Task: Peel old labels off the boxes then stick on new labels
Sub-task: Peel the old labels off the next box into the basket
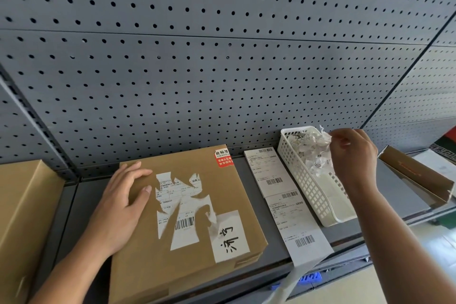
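Cardboard box [148,266] lies flat on the grey shelf [254,205], in front of the perforated back panel [197,69], which fills the upper part of the view. A second brown box [22,205] stands just to its left, and an open carton [414,175] sits at the far right of the shelf.

Beside the box on its right runs a strip of new labels [278,190], printed with barcodes, its near end hanging over the shelf edge. Next to the strip is a white lattice basket [313,192], with a heap of torn paper scraps [308,153] in its far end.

The left hand [123,202] rests flat on the box top, fingers straight and slightly spread, the thumb near the old label [177,207]. That label is half torn away, with ragged white patches and a barcode left on the cardboard. A white label with handwritten characters [229,234] overlaps its lower right, and a red sticker [223,158] sits at the box's far corner.

The right hand [352,155] hovers over the basket's far end, fingertips pinching a crumpled scrap [323,138].
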